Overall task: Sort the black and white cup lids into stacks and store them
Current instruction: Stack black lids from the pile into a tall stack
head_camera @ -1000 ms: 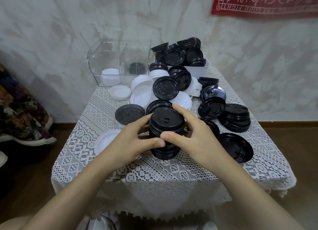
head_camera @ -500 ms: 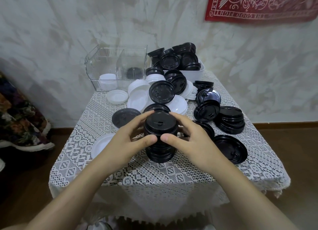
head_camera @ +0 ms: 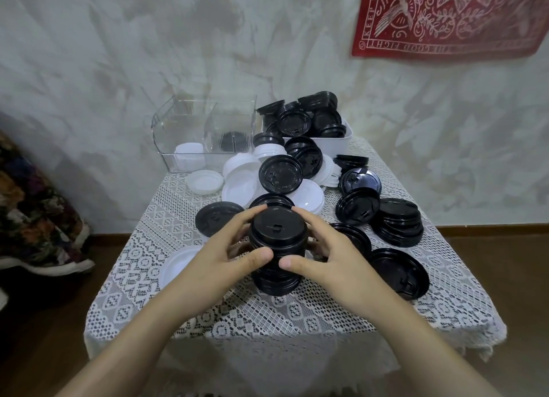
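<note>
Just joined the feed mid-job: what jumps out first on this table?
A tall stack of black lids stands mid-table on the lace cloth, gripped from both sides by the left hand and right hand. Behind it, loose lids lie scattered up to a white bin heaped with black lids at the back right, beside a clear container at the back left.

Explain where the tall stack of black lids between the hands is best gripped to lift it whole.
Grip the stack of black lids by its side wall, from left and right at once, lower than the left hand and right hand wrap it. It stands upright on the lace tablecloth as a loose column of lids, so a top grip would likely lift only the upper few.
</note>
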`<state>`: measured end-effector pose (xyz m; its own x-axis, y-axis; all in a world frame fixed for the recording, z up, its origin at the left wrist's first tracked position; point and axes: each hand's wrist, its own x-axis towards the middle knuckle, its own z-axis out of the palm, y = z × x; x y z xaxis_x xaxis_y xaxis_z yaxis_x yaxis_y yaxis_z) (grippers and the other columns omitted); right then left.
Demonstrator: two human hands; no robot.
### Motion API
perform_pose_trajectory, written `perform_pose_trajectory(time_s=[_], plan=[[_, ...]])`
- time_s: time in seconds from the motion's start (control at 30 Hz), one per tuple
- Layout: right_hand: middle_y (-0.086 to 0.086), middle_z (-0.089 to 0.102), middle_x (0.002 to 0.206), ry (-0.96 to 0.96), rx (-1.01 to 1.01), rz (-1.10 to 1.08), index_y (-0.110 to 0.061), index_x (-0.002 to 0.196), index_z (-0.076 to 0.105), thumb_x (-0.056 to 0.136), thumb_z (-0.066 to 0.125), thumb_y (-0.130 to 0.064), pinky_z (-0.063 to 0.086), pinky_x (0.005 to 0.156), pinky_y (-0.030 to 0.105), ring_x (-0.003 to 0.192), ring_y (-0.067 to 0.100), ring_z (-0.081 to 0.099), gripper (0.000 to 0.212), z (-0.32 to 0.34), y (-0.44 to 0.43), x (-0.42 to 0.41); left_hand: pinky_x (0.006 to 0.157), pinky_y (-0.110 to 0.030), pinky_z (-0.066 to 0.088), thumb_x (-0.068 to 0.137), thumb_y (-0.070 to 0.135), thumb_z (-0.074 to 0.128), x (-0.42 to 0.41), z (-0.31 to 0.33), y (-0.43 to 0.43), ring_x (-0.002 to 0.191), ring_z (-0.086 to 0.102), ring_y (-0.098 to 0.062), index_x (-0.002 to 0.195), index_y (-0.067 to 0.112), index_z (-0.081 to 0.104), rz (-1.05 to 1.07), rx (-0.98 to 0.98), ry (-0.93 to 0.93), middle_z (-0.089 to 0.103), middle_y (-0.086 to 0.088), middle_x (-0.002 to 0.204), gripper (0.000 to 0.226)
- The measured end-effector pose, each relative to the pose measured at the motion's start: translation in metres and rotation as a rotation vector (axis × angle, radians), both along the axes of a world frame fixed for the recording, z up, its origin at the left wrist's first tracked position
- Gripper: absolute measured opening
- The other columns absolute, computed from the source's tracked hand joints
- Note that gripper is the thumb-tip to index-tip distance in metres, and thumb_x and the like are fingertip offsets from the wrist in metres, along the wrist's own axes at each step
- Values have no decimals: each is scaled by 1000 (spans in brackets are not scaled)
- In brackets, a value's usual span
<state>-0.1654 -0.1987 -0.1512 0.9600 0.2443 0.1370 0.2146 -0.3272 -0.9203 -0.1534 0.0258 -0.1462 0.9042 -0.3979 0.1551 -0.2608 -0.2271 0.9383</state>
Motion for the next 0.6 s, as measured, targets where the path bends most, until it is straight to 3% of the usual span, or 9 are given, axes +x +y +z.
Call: perform_pose_trajectory(time_s=[0.17,0.27,0.37,0.5,0.6], plan=[[-19,62,139,4,17,2,-48,146,47,79,83,-47,43,115,47,132,4,56,76,1,4,6,107,-26,50,91,36,70,5,3,-1,127,58,6,143,44,48,30,-25,21,63,31,132,58],[-16,63,139,-6,2,5,-47,144,49,78,83,-49,43,114,47,133,6,56,75,1,2,9,105,-25,48,87,53,75,4,-1,-4,130,57,2,143,47,48,33,-24,12,63,26,136,62],[-16,64,138,-35,17,-22,-44,145,50,79,84,-48,44,114,47,134,8,55,74,4,1,9,106,-29,47,81,53,74,6,-6,-10,130,59,-2,142,50,48,73,-51,-13,63,22,136,66],[-12,68,132,-52,56,-5,-38,139,57,90,81,-25,47,110,43,126,10,61,56,9,-4,11,110,-35,46,81,55,75,14,-3,-18,129,59,-2,147,47,46,63,-35,5,63,21,138,73],[-10,68,131,-38,86,-18,-36,138,58,90,80,-22,49,108,40,125,11,62,54,10,-1,9,113,-39,46,80,57,76,17,-3,-19,129,59,-3,147,46,46,70,-26,22,63,20,138,74]])
